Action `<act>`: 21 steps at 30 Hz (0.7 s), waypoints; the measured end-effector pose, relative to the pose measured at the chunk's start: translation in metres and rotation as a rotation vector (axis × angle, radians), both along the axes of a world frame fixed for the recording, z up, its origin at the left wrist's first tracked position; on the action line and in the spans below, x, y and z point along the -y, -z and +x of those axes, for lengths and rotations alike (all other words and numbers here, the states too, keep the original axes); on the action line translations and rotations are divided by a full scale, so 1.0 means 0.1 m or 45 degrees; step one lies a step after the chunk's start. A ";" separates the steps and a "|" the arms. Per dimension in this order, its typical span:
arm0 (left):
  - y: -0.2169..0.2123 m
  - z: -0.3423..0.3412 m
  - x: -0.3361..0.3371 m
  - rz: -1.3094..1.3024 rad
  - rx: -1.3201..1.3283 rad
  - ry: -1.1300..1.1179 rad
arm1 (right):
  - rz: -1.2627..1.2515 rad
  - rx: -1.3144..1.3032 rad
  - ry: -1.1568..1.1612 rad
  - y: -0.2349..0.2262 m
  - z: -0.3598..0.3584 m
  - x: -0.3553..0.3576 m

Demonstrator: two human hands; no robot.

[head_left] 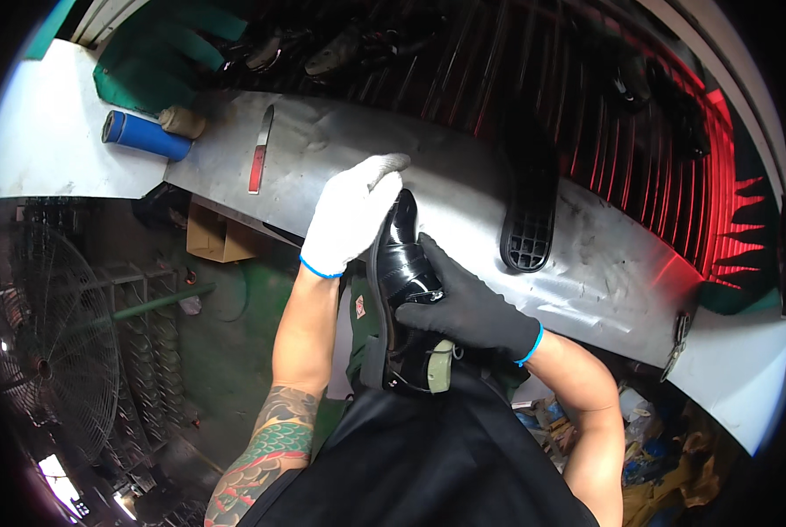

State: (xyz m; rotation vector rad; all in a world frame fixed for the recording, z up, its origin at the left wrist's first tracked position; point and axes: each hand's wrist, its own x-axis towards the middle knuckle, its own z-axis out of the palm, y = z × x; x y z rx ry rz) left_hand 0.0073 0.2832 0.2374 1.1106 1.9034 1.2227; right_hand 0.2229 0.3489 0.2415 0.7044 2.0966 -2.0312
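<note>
A glossy black shoe [402, 255] is held upright over my lap, its toe pointing away toward the metal table. A pale green shoe last [440, 367] shows in its heel opening. My right hand [472, 307], in a dark grey glove, wraps around the shoe's instep with the thumb across the upper. Beside the toe, on its left, is my left hand [349, 211] in a white glove. Its fingers are drawn together near the toe; whatever they may pinch is hidden. On the table to the right lies a separate black sole [528, 241] with a gridded heel.
A red-handled knife [258, 158] lies on the metal table [322, 132]. Blue [147, 134] and tan rolls [182, 121] sit at its left. Beyond it, a red-lit slatted rack [498, 61] carries several dark shoes. A large fan [50, 351] stands at left, near a cardboard box [215, 235].
</note>
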 end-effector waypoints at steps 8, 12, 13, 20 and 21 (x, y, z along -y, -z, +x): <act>0.43 0.31 0.31 0.640 -0.007 -0.689 | -0.006 0.048 0.010 -0.08 0.00 0.08; -0.22 0.43 0.51 -0.158 -0.153 -0.205 | 0.174 -0.123 0.072 -0.01 0.06 0.28; -0.33 0.44 0.54 -0.322 -0.064 -0.129 | 0.282 -0.182 0.068 -0.01 0.06 0.35; -0.83 0.55 0.74 0.826 -0.083 -0.451 | -0.873 -0.371 0.458 0.42 -0.02 0.20; -0.84 0.57 0.74 0.929 -0.124 -0.460 | -1.163 -0.361 0.549 0.30 -0.07 0.11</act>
